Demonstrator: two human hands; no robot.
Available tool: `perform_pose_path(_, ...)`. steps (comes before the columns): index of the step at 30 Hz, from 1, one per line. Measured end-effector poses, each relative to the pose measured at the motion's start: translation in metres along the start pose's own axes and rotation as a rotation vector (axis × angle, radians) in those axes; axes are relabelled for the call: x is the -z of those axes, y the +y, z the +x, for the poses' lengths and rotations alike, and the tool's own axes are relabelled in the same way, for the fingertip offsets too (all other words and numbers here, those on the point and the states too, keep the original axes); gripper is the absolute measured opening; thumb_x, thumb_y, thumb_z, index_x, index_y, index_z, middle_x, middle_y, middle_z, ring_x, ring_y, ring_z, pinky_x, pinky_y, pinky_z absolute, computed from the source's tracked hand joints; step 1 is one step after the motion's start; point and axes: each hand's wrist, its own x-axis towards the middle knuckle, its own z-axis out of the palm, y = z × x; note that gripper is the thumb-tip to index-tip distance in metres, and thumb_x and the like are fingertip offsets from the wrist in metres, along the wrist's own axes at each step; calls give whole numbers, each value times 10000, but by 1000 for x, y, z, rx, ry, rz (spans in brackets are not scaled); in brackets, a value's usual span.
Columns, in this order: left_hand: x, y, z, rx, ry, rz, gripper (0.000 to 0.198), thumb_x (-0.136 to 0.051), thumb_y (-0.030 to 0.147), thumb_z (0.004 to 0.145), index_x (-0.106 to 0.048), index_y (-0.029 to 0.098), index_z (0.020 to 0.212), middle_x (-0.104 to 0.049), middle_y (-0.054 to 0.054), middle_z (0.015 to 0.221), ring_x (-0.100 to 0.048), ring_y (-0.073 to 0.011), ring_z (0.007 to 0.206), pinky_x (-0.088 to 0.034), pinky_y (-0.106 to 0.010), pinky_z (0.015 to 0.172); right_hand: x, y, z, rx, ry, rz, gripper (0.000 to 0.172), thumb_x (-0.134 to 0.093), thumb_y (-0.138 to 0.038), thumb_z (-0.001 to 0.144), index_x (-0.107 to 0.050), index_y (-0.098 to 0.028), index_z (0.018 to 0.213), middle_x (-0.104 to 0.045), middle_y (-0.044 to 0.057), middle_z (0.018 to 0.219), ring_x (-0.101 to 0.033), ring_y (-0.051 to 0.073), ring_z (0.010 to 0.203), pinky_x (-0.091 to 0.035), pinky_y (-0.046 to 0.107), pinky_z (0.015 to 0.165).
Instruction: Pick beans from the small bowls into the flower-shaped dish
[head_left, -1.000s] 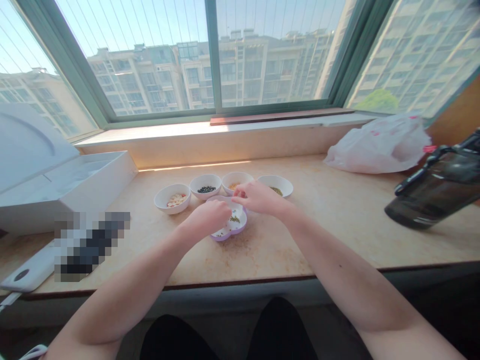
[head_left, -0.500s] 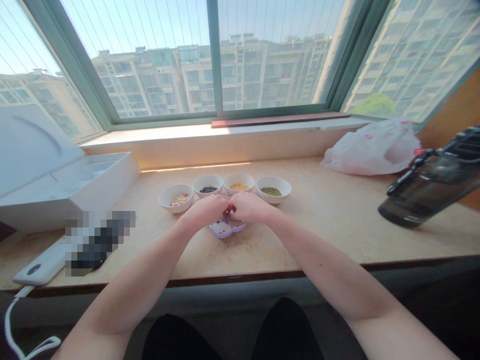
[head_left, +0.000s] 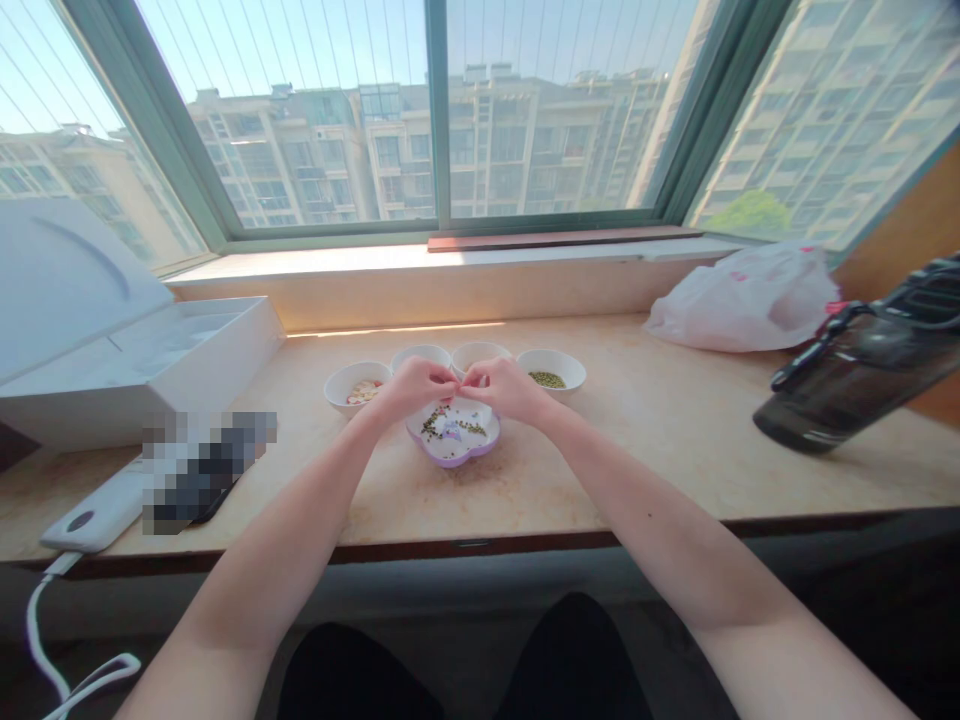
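A lilac, flower-shaped dish [head_left: 453, 455] with white compartments holds mixed small beans on the beige counter [head_left: 645, 440]. Just behind it my left hand [head_left: 411, 387] and my right hand [head_left: 502, 388] hover close together, each with fingertips pinched; what they pinch is too small to make out. Behind the hands stands a row of small white bowls: one with pale and red pieces [head_left: 354, 386], two largely hidden by my hands [head_left: 420, 354] [head_left: 474, 352], and one with green beans [head_left: 553, 372].
An open white box [head_left: 142, 355] stands at the left, with a white power bank [head_left: 94, 515] and cable in front of it. A dark water bottle [head_left: 855, 380] lies at the right, a white plastic bag [head_left: 746, 295] behind it. The window ledge runs along the back.
Both hands have lifted from over the lilac dish and moved back toward the row of bowls, uncovering the beans in the dish. The view has shifted slightly.
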Motion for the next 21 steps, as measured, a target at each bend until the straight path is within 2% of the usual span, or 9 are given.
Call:
perform_pose_path(4, -5, -1, 2, 88, 19, -298, 248, -704, 338, 787, -768, 99, 804, -706, -47, 704, -631, -127, 682, -488, -235, 668, -3, 6, 1, 52, 94, 142, 181, -699, -336, 871, -761, -171, 910, -748, 34, 829, -653, 136, 711, -465, 231, 659)
perform_pose_path(7, -10, -1, 3, 109, 11, -539, 296, -782, 378, 742, -773, 98, 838, -715, -61, 774, -633, -125, 737, -518, -258, 747, -4, 9, 1, 99, 176, 135, 144, -698, -308, 879, -780, -191, 889, -756, 27, 819, -638, 130, 673, -464, 236, 651)
perform_pose_path(12, -12, 3, 1, 108, -1, -699, 353, -820, 417, 715, -778, 98, 861, -727, -88, 845, -630, -128, 771, -523, -277, 801, 1, 12, 1, 226, 244, 56, 124, -728, -312, 867, -812, -222, 884, -757, 19, 819, -601, 126, 642, -448, 247, 646)
perform_pose_path(15, -13, 5, 0, 75, -30, -563, 303, -739, 388, 798, -776, 118, 931, -745, -102, 925, -661, -155, 814, -535, -304, 829, 14, 17, 0, 201, 282, -4, 144, -705, -315, 874, -806, -213, 866, -759, 23, 829, -583, 128, 621, -441, 255, 631)
perform_pose_path(18, -13, 3, -2, -18, -42, -148, 212, -633, 271, 846, -772, 157, 958, -752, -82, 934, -675, -182, 830, -527, -309, 816, 33, 25, 0, 83, 390, -102, 196, -638, -307, 906, -793, -190, 882, -774, 47, 888, -607, 148, 654, -457, 275, 673)
perform_pose_path(21, -15, 0, -5, -170, -106, 250, 223, -579, 155, 817, -777, 197, 911, -754, -58, 926, -665, -201, 854, -503, -312, 843, 51, 38, 1, -87, 454, -235, 221, -597, -278, 914, -791, -173, 898, -776, 65, 862, -650, 180, 713, -468, 291, 709)
